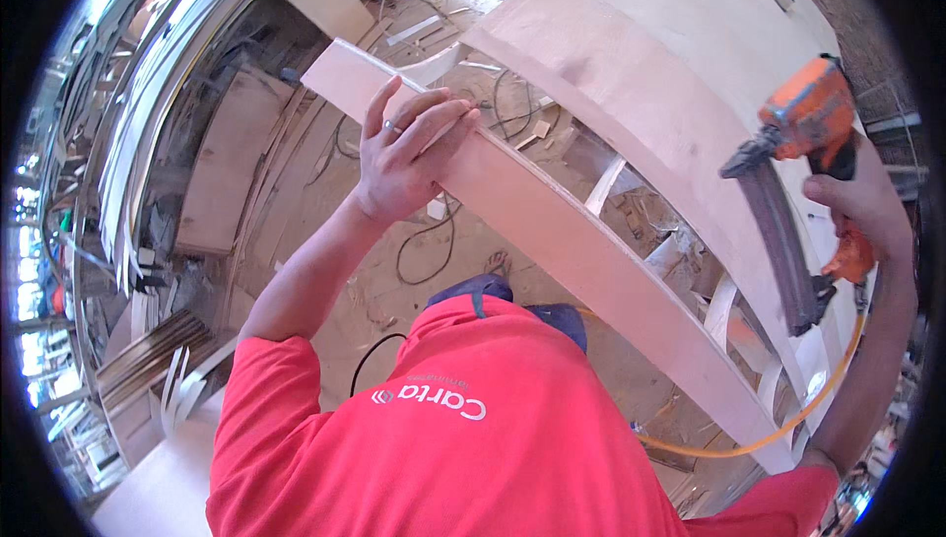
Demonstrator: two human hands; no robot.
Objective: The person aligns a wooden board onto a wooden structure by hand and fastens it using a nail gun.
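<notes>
A long, pale pinkish wooden board (562, 232) runs slantwise in front of me, from upper left to lower right. My left hand (409, 158) grips it near its far end, fingers curled over the top edge. In my right hand (872, 197) is an orange and black nail gun (813, 108), held by its handle at the right. Its dark, long magazine (778, 241) points down toward me, and the nose hangs over a wide pale panel (670, 94). Short wooden crosspieces (604, 185) bridge the gap between board and panel.
An orange-yellow air hose (751, 450) curves past the board's near end at lower right. Dark cord (427, 251) and wood scraps lie on the floor. Along the left stand long thin wood strips (148, 143) and a stack of thin boards (163, 350).
</notes>
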